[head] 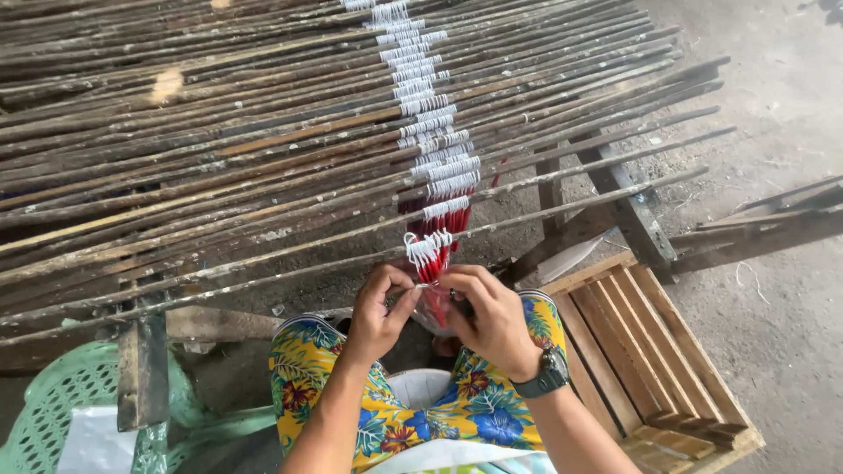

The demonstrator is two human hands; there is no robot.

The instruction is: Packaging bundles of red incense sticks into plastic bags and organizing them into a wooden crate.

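Left hand (379, 309) and right hand (488, 314): both pinched shut on a bunch of red sticks with white tips (433, 254), held just above the lap. Bunch: touching the nearest rod of a rack of long wooden rods (219, 175). Adjacent: slatted wooden crate (650, 351) at right; green plastic chair (53, 412) at left; wristwatch (549, 374) on right wrist.
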